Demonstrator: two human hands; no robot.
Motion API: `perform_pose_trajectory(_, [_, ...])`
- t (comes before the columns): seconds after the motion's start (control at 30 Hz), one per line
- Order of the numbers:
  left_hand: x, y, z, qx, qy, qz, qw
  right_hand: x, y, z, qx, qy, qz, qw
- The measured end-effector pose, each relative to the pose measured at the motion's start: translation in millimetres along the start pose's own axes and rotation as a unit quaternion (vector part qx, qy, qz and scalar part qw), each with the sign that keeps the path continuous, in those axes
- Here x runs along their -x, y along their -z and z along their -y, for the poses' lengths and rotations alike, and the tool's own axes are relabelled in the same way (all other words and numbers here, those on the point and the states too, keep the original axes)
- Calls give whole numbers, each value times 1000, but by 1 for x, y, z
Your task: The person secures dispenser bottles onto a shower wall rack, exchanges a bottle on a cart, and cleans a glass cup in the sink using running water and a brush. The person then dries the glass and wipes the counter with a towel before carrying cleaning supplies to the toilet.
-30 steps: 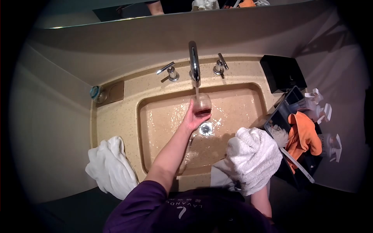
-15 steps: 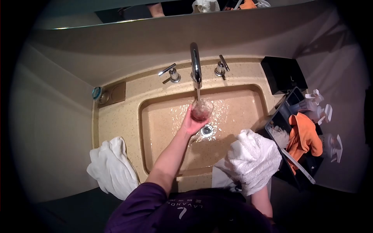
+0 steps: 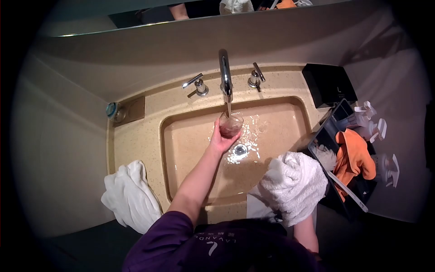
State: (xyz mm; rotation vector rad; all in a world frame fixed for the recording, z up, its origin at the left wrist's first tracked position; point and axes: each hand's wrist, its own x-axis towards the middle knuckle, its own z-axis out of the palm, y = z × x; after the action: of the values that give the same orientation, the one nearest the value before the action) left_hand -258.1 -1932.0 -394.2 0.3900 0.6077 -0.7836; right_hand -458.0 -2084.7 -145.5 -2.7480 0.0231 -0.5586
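My left hand is closed around a clear drinking glass, which it holds in the sink under the faucet. A stream of water runs from the spout into the glass. At the sink's front right edge, a bunched white towel covers my right hand and is held up by it; the fingers are hidden beneath the cloth. The metal drain lies just below the glass, with wet, shining sink floor around it.
Another white cloth lies over the counter's left front corner. A glass jar with a blue lid stands at the back left. On the right are a black box and a dark caddy with an orange cloth, brush and spray bottles.
The glass tilts a little differently under the stream, and my left hand has turned slightly. The towel over my right hand has shifted a little. The whole view has moved slightly.
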Motion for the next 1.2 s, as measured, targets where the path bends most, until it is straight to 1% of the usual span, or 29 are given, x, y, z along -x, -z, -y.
perform_pose_trajectory(0.03, [-2,0,-3,16,-7,-27,999,2,-2,-3,2,9,-5,1000])
perform_pose_trajectory(0.1, [5,-2,-4,-25,23,-5,999,4,-6,-5,5,19,-12,1000])
perform_pose_trajectory(0.13, [8,-3,-3,-47,39,5,998,6,-6,-7,3,15,2,1000])
perform_pose_trajectory(0.23, [-1,8,-4,-35,38,49,997,7,-3,-7,4,11,20,1000])
perform_pose_trajectory(0.33, [-7,3,-4,-37,43,9,998,5,0,-1,10,10,26,1000])
perform_pose_trajectory(0.4, [-3,-3,-2,-53,66,25,996,3,0,0,15,8,29,999])
perform_pose_trajectory(0.5, [-8,-11,1,-45,37,-6,998,1,1,3,20,2,37,999])
perform_pose_trajectory(0.63, [-16,-6,0,-63,17,8,998,-5,1,4,28,0,44,999])
perform_pose_trajectory(0.73, [-7,-11,-3,11,13,-6,1000,-6,2,5,33,-4,52,998])
perform_pose_trajectory(0.83, [4,-17,-3,84,6,-52,995,-8,4,7,41,-10,63,997])
perform_pose_trajectory(0.87, [6,-16,-2,58,-8,-39,998,-9,5,8,47,-13,71,996])
perform_pose_trajectory(0.93, [8,-16,-1,51,2,-25,998,-12,8,13,53,-23,90,994])
perform_pose_trajectory(1.03, [2,-17,0,32,23,-21,999,-30,30,44,39,-45,122,991])
perform_pose_trajectory(1.1, [3,-26,1,22,41,-23,999,-26,29,39,33,-31,126,991])
perform_pose_trajectory(1.13, [5,-30,0,0,27,-29,999,-13,18,19,32,-10,119,992])
perform_pose_trajectory(1.2, [7,-29,-3,-62,-7,-17,998,-1,10,4,27,9,97,995])
